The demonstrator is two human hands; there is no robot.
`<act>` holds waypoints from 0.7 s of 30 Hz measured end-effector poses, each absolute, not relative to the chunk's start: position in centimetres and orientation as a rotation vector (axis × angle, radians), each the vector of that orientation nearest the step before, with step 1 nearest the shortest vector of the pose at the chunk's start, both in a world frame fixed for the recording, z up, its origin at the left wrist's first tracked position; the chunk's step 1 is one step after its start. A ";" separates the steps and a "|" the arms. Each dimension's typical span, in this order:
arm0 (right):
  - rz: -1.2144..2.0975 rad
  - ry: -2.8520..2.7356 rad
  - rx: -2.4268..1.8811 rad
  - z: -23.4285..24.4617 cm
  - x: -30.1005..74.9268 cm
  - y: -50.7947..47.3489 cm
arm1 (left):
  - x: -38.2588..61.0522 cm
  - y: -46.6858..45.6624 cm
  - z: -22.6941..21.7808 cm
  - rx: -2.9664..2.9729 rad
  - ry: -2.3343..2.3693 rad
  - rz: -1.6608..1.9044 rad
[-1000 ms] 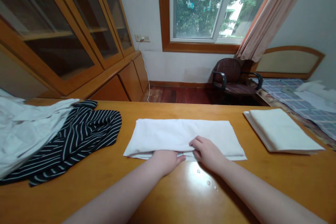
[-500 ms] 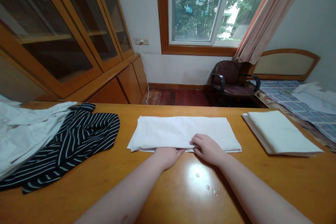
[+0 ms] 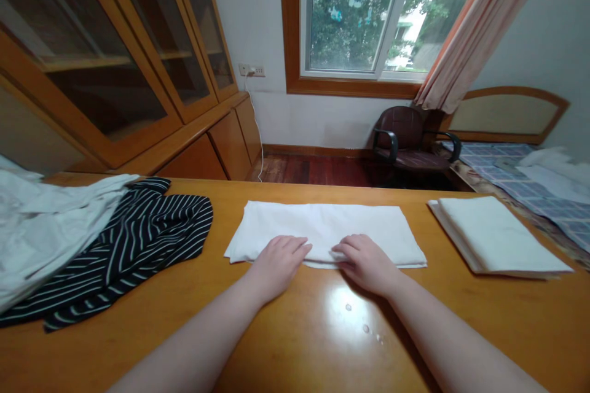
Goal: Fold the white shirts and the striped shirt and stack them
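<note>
Your left hand and right hand lie flat and open, side by side, gripping nothing, on the near edge of the white cloth, a long strip in the middle of the table. Lengthwise folding looks done; judging by the folded stack, crosswise folds remain.

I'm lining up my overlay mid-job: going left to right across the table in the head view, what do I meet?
Crumpled white garment → black striped garment → folded white cloth, with the left hand then the right hand resting on its near edge → folded cream stack.
</note>
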State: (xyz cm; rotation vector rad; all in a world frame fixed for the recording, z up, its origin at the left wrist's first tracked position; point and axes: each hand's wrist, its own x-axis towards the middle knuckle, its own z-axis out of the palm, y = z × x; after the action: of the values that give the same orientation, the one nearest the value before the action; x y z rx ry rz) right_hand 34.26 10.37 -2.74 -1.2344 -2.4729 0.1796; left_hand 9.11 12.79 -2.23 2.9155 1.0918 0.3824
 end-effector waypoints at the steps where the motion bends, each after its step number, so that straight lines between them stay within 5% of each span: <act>1: 0.134 -2.505 -1.183 -2.7 34.0 10.2 | 8.8 13.1 -2.7 2.902 1.071 0.393; 12: -0.081 -2.560 -1.074 -3.5 33.4 9.6 | 8.4 13.2 -1.4 2.903 1.054 0.315; 21: 0.401 -2.455 -1.248 -1.7 33.9 9.8 | 7.9 13.4 -0.7 2.518 0.945 0.246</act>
State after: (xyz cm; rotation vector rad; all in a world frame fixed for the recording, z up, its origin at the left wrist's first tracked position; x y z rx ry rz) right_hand 33.94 9.77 -1.67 -1.2476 -2.4551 0.4010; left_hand 7.88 13.41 -0.68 2.5179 0.9455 0.2457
